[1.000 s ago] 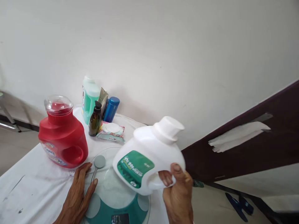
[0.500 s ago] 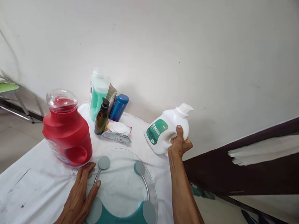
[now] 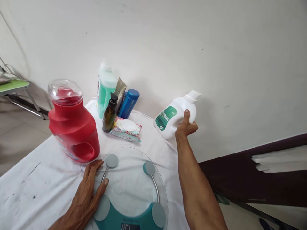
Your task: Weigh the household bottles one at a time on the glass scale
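Note:
My right hand is wrapped round the handle of a white detergent bottle with a green label, which stands tilted at the far right edge of the table near the wall. My left hand lies flat, fingers stretched out, on the left rim of a round glass scale with a teal base and grey pads. A big red detergent jug with a clear cap stands just beyond my left hand.
The table carries a white cloth. At the back by the wall stand a mint-green bottle, a brown bottle, a blue can and a pack of wipes. A dark wooden rail runs at right.
My right hand has carried the white bottle from above the scale away to the far right edge of the table. The left hand has stayed on the scale's rim.

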A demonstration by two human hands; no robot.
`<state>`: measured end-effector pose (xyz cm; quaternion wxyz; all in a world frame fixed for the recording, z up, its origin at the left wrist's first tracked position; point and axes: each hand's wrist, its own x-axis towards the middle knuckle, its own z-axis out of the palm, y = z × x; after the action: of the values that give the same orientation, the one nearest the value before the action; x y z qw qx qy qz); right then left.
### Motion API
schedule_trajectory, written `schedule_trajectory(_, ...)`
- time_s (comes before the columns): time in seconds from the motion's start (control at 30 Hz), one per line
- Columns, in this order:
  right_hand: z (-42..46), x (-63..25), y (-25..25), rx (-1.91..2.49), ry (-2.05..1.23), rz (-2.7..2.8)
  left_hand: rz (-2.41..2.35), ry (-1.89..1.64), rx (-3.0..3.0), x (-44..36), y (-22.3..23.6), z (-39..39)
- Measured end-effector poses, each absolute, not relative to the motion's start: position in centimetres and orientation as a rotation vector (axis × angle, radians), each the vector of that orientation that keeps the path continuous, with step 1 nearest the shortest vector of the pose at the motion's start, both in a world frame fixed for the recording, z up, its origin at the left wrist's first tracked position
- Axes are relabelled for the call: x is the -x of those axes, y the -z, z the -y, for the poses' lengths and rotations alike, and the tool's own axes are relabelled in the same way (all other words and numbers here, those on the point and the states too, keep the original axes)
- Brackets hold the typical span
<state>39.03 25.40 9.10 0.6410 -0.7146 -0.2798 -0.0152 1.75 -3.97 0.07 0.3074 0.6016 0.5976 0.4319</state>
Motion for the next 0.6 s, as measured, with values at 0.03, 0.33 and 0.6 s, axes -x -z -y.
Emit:
schedule_trajectory(0.03,-25.2,-39.1,-9.2,1.634,0.034,0.673,-1.571,-1.142,-1.614,-1.6,0.1,3.9)
schedule_trajectory(0.33,-18.3,-31.6,-8.9,1.467,0.347,1.590,-1.508,-1.127,-1.709,-1.2,0.5,3.9)
schedule_trajectory(0.6,-19.6,-23.6,-5.0,1.607,-0.579,2.054,-1.423,-1.118,-1.791,-0.7,-0.3,3.8)
